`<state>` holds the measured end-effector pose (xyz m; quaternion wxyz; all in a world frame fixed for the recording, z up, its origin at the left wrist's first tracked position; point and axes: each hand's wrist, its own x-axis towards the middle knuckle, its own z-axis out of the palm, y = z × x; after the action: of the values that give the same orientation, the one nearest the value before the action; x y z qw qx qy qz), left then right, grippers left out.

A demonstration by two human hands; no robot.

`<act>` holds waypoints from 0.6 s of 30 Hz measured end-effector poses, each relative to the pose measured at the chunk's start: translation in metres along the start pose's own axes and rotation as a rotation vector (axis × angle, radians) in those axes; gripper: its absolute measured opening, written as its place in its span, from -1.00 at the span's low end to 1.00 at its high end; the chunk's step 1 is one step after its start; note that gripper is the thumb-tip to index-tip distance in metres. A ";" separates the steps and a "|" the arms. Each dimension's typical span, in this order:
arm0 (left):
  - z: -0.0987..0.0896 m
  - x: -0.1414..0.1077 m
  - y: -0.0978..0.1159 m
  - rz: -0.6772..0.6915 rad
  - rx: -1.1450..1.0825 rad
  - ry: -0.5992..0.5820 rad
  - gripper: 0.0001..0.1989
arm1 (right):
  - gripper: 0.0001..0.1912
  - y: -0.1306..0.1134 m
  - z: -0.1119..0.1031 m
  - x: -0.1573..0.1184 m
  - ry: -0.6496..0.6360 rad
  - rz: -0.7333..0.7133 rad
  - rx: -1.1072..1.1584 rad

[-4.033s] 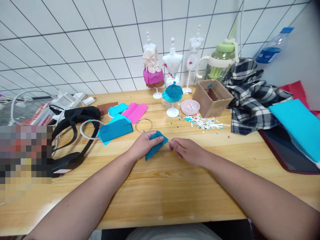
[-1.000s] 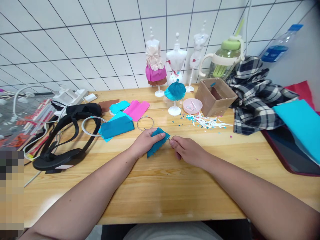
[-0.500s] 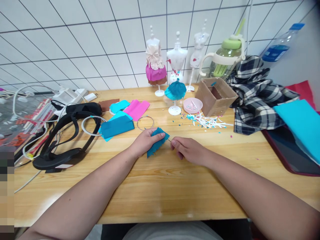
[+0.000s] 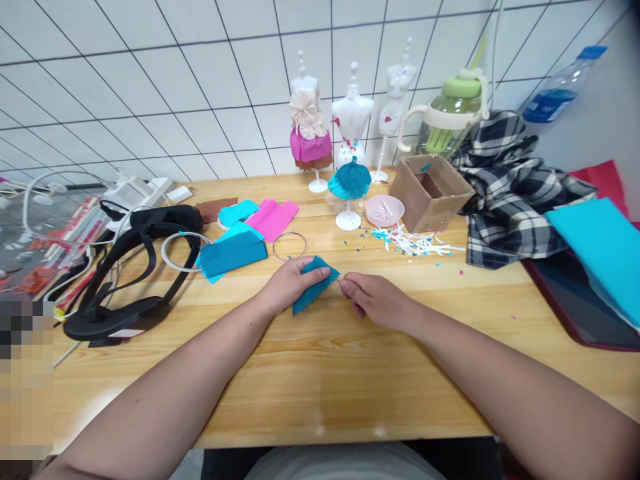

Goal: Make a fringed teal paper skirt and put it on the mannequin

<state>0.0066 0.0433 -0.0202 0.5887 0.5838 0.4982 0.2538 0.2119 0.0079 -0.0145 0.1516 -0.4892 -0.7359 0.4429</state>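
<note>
A folded piece of teal crepe paper (image 4: 311,297) with a jagged edge is pinched in my left hand (image 4: 286,285), the thumb lying on top. My right hand (image 4: 375,297) is closed just to the right of it, thumb against curled fingers. A thin, needle-like piece (image 4: 337,280) reaches from those fingertips to the paper's edge; its exact kind is too small to make out. Behind my left hand lies a thin wire ring (image 4: 290,258). A teal ruffled skirt (image 4: 350,181) sits on the middle white dress form (image 4: 353,107).
Folded teal paper (image 4: 235,252) and pink paper (image 4: 274,219) lie back left, near a black headset (image 4: 120,320). A pink dish (image 4: 385,212), paper scraps (image 4: 415,241) and a cardboard box (image 4: 425,207) stand back right, with plaid cloth (image 4: 505,193) and a dark tablet (image 4: 580,303) beyond.
My right hand has shifted very slightly left, its fingertips a bit closer to the teal crepe paper. My left hand keeps the same hold.
</note>
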 end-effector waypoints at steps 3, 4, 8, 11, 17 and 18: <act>0.000 0.000 0.000 -0.005 -0.011 0.000 -0.62 | -0.60 0.000 0.000 0.000 0.000 -0.013 -0.023; 0.000 0.000 0.000 -0.005 -0.016 0.000 -0.61 | -0.59 0.000 0.000 0.000 -0.001 -0.010 -0.022; 0.001 -0.001 0.001 -0.005 -0.019 0.004 -0.60 | -0.62 0.000 0.000 -0.001 -0.021 0.031 0.042; 0.001 -0.001 0.002 -0.013 0.003 0.014 -0.60 | -0.62 0.000 0.001 -0.001 -0.042 0.053 0.083; 0.001 -0.001 0.003 -0.010 0.007 0.024 -0.60 | -0.64 -0.001 0.000 -0.002 -0.059 0.033 0.066; 0.001 -0.001 0.003 -0.011 -0.003 0.029 -0.60 | -0.64 -0.001 0.000 -0.002 -0.059 0.032 0.060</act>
<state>0.0080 0.0421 -0.0174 0.5837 0.5764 0.5095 0.2599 0.2125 0.0063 -0.0133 0.1374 -0.4829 -0.7184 0.4815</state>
